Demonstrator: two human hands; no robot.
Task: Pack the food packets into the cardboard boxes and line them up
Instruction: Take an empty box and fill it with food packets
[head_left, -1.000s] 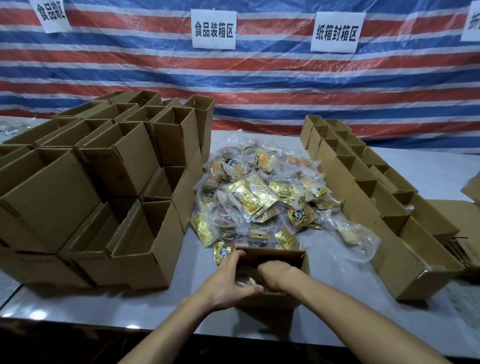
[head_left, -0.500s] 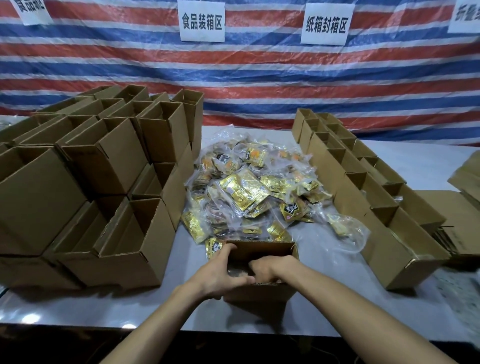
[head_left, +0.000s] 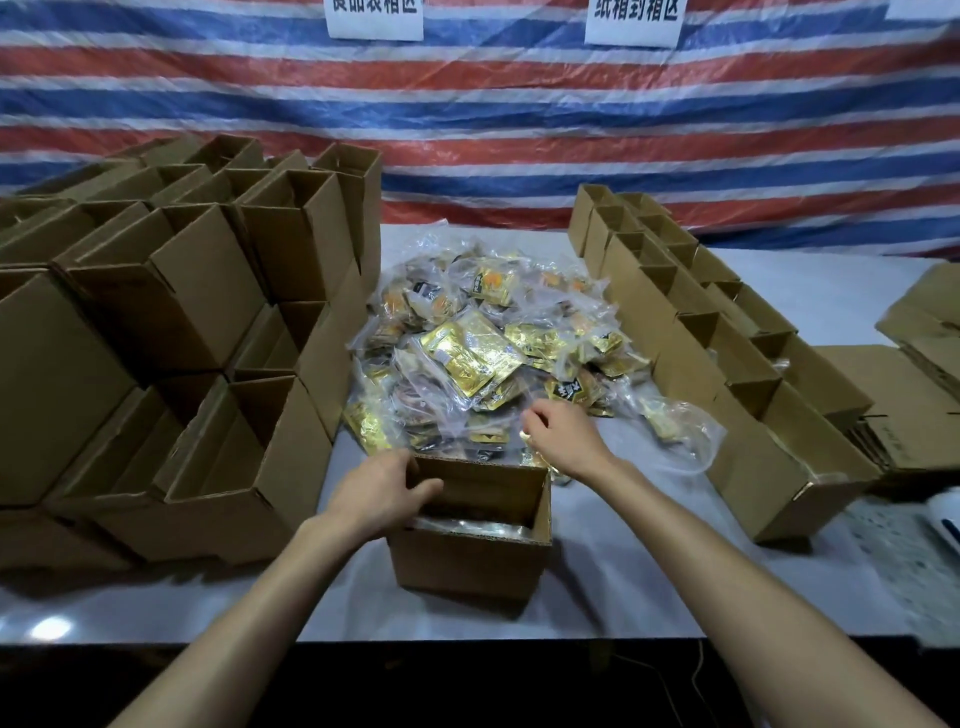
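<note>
An open cardboard box stands at the table's near edge, with clear-wrapped packets showing inside. My left hand grips its left wall, thumb inside the rim. My right hand is over the near edge of the heap of food packets, fingers curled down onto the plastic; whether it has hold of a packet is hidden. The heap of gold and clear packets lies in the middle of the table.
A stack of open cardboard boxes fills the left side. A row of open boxes runs diagonally on the right, with flat cartons beyond. A striped tarp hangs behind. The table edge is close.
My right hand has left the box and moved up and right onto the packet heap. My left hand stays on the box's left wall.
</note>
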